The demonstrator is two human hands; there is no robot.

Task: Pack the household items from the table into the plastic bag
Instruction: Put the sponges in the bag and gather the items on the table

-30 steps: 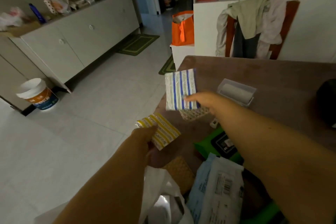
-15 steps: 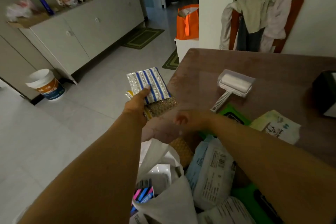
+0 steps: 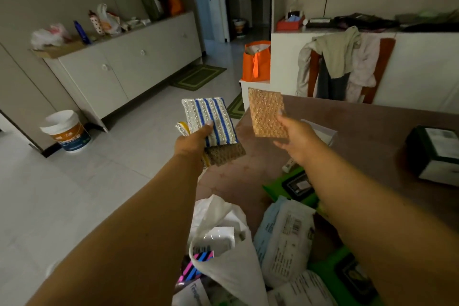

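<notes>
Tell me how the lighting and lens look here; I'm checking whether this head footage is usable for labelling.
Head view: dim room, table half in shadow; the black box loses detail. The blue-striped scrub pad in the left hand and the gold mesh scrub pad in the right hand stay readable. Wide-angle distortion stretches the forearms.

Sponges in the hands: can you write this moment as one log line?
left hand: holds blue-striped sponge stack | right hand: holds gold textured sponge | white plastic bag: open below
</notes>
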